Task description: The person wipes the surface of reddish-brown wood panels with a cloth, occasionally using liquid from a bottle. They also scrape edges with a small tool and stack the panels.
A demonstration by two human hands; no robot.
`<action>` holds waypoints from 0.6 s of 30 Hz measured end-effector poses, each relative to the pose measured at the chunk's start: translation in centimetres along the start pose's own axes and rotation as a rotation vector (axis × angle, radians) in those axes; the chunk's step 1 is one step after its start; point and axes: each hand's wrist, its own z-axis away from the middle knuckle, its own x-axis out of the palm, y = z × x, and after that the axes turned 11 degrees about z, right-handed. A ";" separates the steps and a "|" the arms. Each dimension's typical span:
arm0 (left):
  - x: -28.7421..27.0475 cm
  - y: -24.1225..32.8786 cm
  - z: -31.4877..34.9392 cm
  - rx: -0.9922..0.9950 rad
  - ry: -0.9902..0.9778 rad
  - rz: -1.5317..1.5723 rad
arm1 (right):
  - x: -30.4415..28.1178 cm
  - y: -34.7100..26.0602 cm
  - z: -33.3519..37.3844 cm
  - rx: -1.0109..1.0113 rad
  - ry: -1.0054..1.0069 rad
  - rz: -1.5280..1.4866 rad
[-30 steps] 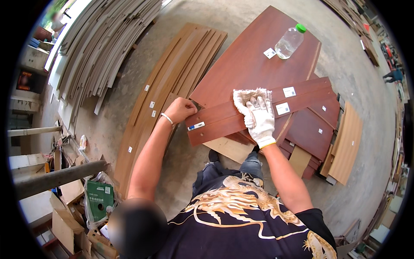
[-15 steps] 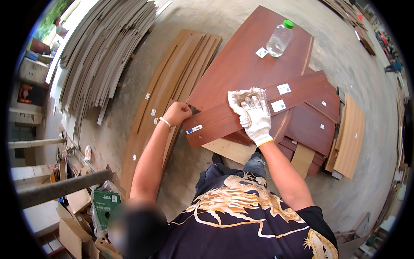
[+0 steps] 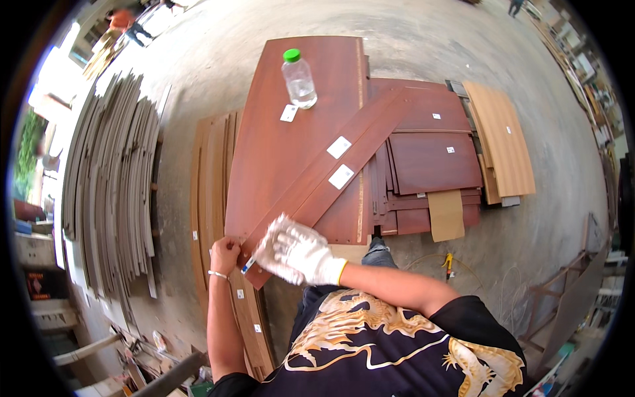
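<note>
The bare left hand (image 3: 225, 254) is curling its fingers at the near end of two red-brown boards (image 3: 319, 180), any grip being unverifiable, while the gloved right hand (image 3: 301, 251) is lying outstretched over a white cloth (image 3: 266, 251), the boards running forward and rightward from both hands.

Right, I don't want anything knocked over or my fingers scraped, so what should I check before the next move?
1. Right hand gloved: ok.
2. Left hand gloved: not ok, it is bare.
3. Cloth at the right hand: ok, though blurred.
4. Bottle upright and capped: ok, standing on the large panel, apart from the narrow boards.
5. Left hand's hold on the boards: cannot tell; it is at their near end.
</note>
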 end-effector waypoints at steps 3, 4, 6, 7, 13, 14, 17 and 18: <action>2.9 3.1 0.9 0.084 0.301 -0.232 | -1.5 1.7 1.0 -0.023 0.052 -0.102; 4.0 4.7 0.9 -0.004 0.308 -0.253 | -2.5 2.6 1.4 -0.020 0.020 -0.130; 5.8 5.2 0.4 0.098 0.377 -0.388 | -3.6 5.0 2.4 0.029 0.091 -0.125; 6.7 5.4 -0.1 0.154 0.409 -0.452 | -3.2 6.1 3.1 0.049 0.161 -0.153; 14.6 11.0 -1.8 0.469 0.277 -0.351 | -4.4 11.6 6.8 0.181 0.181 -0.179; 15.8 12.0 -2.0 0.509 0.259 -0.367 | -4.3 12.7 7.4 0.202 0.181 -0.198; 18.8 13.1 -2.8 0.409 0.222 -0.442 | -4.0 16.9 9.1 0.252 0.175 -0.114; 19.3 13.2 -3.0 0.389 0.212 -0.533 | -3.7 18.4 9.3 0.296 0.190 -0.116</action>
